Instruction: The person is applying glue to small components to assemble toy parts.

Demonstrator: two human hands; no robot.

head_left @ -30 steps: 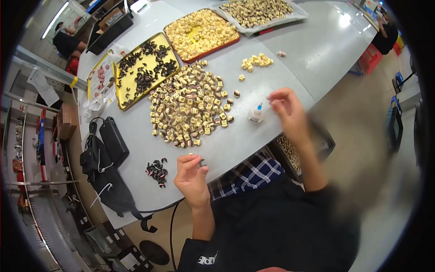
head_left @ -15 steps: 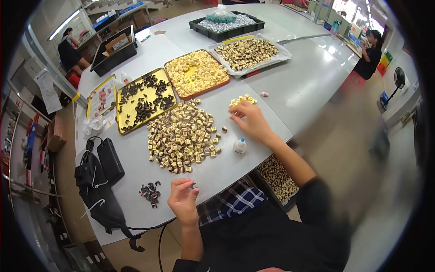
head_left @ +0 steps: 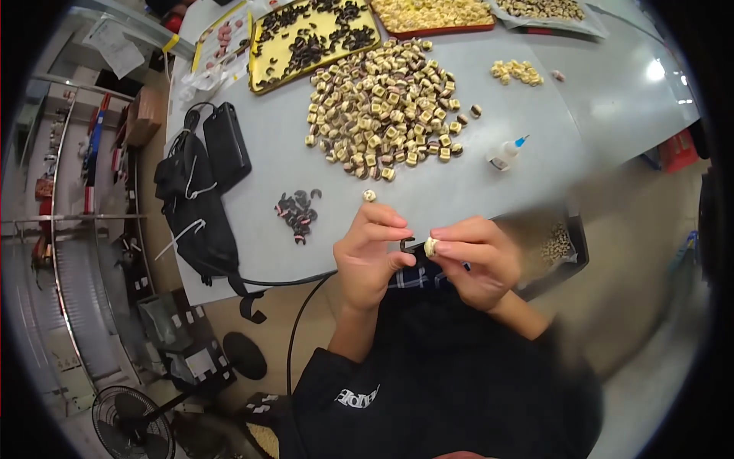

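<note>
My left hand (head_left: pixel 363 256) pinches a small dark curved piece (head_left: pixel 407 245) between thumb and fingertips. Close beside it, my right hand (head_left: pixel 482 260) grips a small cream-coloured piece (head_left: pixel 430 246) between thumb and fingers. The two pieces face each other with a narrow gap, just beyond the table's near edge. On the table past my left hand lies a lone cream piece (head_left: pixel 369 196). To its left is a small heap of dark curved pieces (head_left: pixel 297 216), some with pink. A large pile of cream-and-dark square pieces (head_left: pixel 382 115) covers the table farther off.
A small white bottle with a blue tip (head_left: pixel 503 155) stands right of the pile; loose cream pieces (head_left: pixel 516 73) lie beyond. Behind are a yellow tray (head_left: pixel 313 67) of dark pieces and a red-rimmed tray (head_left: pixel 443 32). A black bag (head_left: pixel 187 229) and cables sit left.
My right hand has come back from the loose cream pieces to my left hand, now with a cream piece in it. The view has tilted down and turned left.
</note>
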